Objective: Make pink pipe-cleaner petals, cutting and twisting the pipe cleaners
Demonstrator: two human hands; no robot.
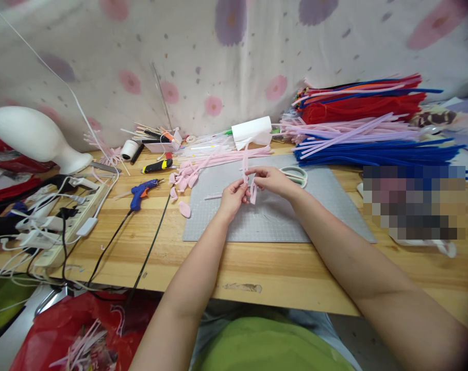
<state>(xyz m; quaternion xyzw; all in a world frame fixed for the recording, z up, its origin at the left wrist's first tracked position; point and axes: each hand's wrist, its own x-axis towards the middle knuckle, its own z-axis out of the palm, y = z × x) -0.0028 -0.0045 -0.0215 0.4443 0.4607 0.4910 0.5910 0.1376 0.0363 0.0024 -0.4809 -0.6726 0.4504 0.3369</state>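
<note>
Over the grey cutting mat [280, 224], my left hand [234, 200] pinches pale pink pipe cleaners [253, 191] between thumb and fingers. My right hand [273, 181] is closed on the same bent strands from the other side, its index finger reaching across them. One end sticks up above the fingers, and a folded loop hangs below. Just behind my right hand lie scissors with pale green handles [301, 176], their blades hidden. A single thin pink stem [213, 197] rests on the mat left of my left hand. Several pink petal-shaped pieces [185, 209] lie by the mat's left edge.
A blue glue gun [141, 195] and a black-yellow cutter [156, 165] lie to the left, near a cable-laden power strip [77, 216] and white foam head [29, 134]. Blue pipe cleaner bundles [373, 153] are stacked back right. A red bag [44, 335] hangs below the table edge.
</note>
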